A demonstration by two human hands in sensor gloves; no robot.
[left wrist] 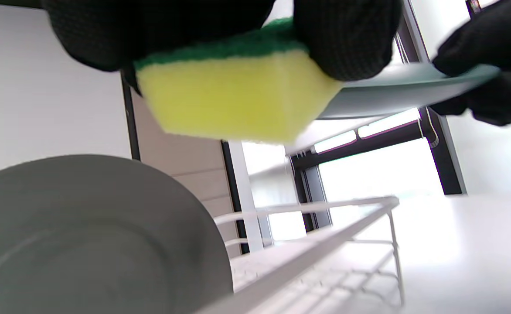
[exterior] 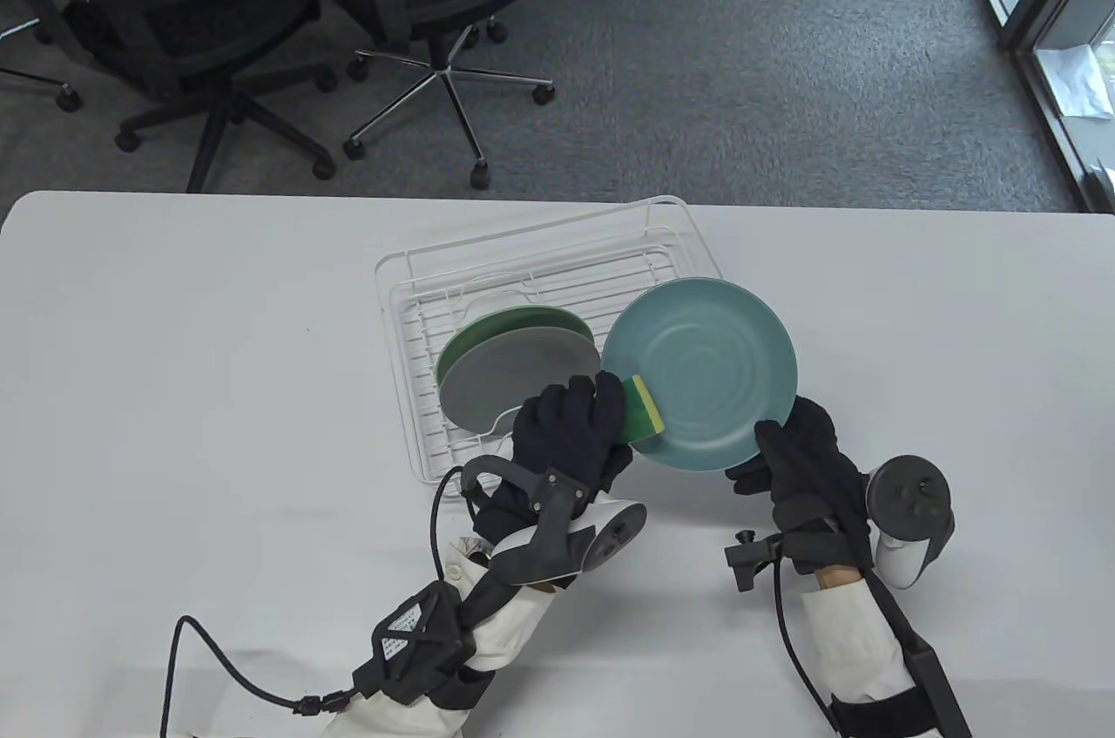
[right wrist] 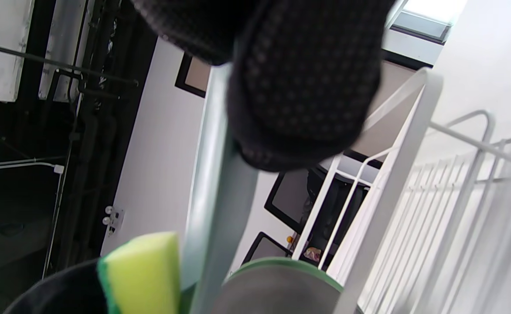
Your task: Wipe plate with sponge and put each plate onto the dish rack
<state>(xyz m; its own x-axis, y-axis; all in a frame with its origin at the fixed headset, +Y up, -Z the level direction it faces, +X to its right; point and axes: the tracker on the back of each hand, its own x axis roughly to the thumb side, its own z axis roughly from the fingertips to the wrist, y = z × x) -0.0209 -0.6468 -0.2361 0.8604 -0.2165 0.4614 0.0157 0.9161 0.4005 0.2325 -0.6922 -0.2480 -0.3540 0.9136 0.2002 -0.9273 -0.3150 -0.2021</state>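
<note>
My right hand [exterior: 788, 450] pinches the near rim of a teal plate [exterior: 706, 368], held tilted above the table beside the rack. My left hand [exterior: 575, 429] grips a yellow and green sponge [exterior: 643, 409] and presses it on the plate's lower left edge. The left wrist view has the sponge [left wrist: 233, 93] between my fingers against the plate [left wrist: 395, 89]. Seen edge-on in the right wrist view, the plate [right wrist: 214, 174] sits under my thumb, with the sponge [right wrist: 144, 272] low at the left. A grey plate [exterior: 514, 376] and a green plate [exterior: 505, 324] lean in the white wire dish rack [exterior: 409, 389].
The dish rack [left wrist: 325, 244] stands mid-table on a white table [exterior: 174, 389]. Black office chairs [exterior: 218, 32] stand on the carpet beyond the far edge. A cable [exterior: 226, 668] trails from my left forearm across the near table.
</note>
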